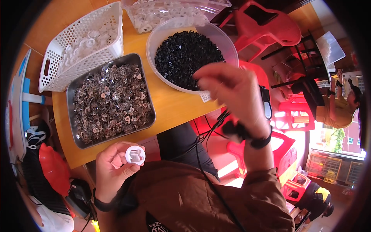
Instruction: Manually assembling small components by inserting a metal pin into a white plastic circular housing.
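My left hand is closed around a small round white plastic fitting, low in front of my body. The fitting's open face is turned up and shows clear or metallic parts inside. My right hand is raised over the near right side of a round translucent tub, its curled fingers smeared by motion. I cannot make out whether it holds anything. Small black pieces fill much of the tub. To its left, a steel tray is heaped with small metallic pieces.
A white perforated basket of white round parts stands behind the tray. Behind the tub is a clear bin of white parts. All stand on a wooden table. Red chairs and two people are to the right. A black cable crosses my body.
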Available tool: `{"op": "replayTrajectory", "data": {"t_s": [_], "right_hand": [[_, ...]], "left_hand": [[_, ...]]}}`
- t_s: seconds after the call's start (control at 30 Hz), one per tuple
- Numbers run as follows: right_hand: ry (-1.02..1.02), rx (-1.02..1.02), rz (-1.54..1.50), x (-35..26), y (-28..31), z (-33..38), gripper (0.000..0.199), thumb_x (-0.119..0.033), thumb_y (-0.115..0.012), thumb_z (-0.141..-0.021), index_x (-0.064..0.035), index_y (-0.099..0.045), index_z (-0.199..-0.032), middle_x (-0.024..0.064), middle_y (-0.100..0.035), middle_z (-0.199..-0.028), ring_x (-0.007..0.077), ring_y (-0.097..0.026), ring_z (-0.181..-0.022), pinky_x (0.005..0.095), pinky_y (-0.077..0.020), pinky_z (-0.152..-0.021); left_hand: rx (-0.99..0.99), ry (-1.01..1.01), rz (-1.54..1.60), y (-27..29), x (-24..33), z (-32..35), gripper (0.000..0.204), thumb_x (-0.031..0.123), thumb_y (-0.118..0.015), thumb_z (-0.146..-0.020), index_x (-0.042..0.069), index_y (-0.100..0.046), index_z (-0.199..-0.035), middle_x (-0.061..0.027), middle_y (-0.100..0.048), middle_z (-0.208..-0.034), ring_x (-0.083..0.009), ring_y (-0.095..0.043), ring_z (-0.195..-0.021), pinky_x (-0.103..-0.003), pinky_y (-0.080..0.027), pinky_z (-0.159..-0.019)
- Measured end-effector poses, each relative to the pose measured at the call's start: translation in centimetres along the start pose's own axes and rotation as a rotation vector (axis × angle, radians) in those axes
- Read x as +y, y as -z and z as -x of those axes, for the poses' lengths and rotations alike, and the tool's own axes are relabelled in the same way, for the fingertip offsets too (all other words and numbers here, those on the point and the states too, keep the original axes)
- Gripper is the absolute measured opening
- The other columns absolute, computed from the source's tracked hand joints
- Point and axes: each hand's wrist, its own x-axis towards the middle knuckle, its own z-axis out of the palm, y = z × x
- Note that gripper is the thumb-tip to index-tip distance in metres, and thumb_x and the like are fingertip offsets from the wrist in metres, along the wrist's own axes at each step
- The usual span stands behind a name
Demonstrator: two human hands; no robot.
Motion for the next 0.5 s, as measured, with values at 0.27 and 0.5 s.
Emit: {"op": "replayTrajectory", "data": {"t_s": [0.27,0.5], "right_hand": [[0.126,-0.223,0.718,5.0,5.5,-6.3,0.019,-0.015,-0.061,-0.072,-0.0061,-0.068,-0.087,0.0108,-0.065,-0.074,0.0256,-0.063,-0.070,0.0352,-0.0493,-0.066],[0.355,-0.375,0.846,8.6,3.1,-9.1,0.022,-0.012,-0.064,-0.072,-0.0073,-0.066,-0.094,0.0097,-0.064,-0.078,0.0266,-0.062,-0.074,0.0359,-0.0477,-0.067]], "left_hand": [[0.053,0.002,0.057,0.4,0.1,-0.4,0.042,0.008,-0.077,-0.071,-0.003,-0.053,-0.103,-0.0096,-0.058,-0.096,-0.0167,-0.062,-0.082,-0.029,-0.054,-0.071],[0.037,0.065,0.047,0.5,0.1,-1.7,0.046,0.012,-0.078,-0.071,-0.003,-0.053,-0.107,-0.0079,-0.058,-0.095,-0.0153,-0.060,-0.081,-0.026,-0.052,-0.070]]}}
